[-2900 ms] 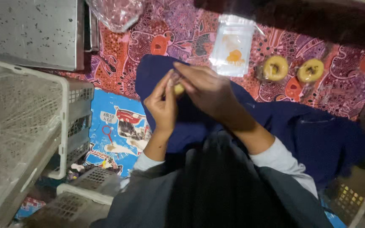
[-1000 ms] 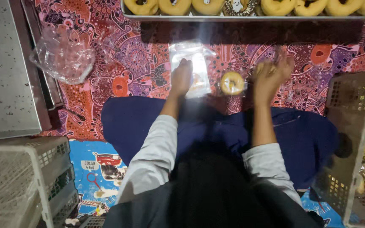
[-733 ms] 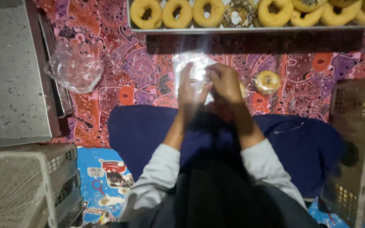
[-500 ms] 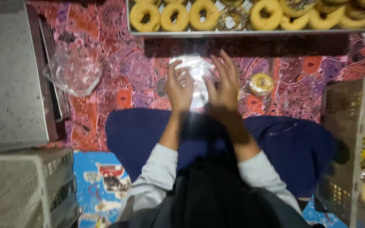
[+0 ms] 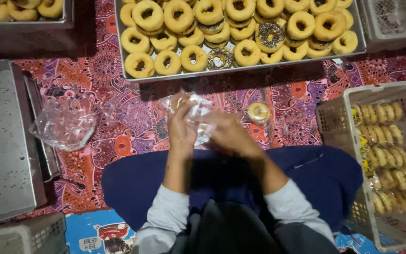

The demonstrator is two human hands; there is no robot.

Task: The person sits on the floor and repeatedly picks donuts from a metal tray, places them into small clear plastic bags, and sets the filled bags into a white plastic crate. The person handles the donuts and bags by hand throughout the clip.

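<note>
Clearly, a thin clear bag (image 5: 197, 113) is held between both hands over the patterned cloth (image 5: 132, 122), just below the tray's near edge.

The left hand (image 5: 182, 128) is closed on the bag's left side, and the right hand (image 5: 229, 134) is curled against its lower right; how tightly its fingers are pinched cannot be told. The bag is judged light, limp and slippery, easily crumpled, so it is best gripped at the open rim with fingertips. A wrapped donut (image 5: 258, 112) is seen just beside the right hand; it is judged soft and easily squashed. More donuts are piled in the tray (image 5: 240, 70), and packed ones are stacked in the basket (image 5: 334, 117) at the cloth's right edge.
</note>
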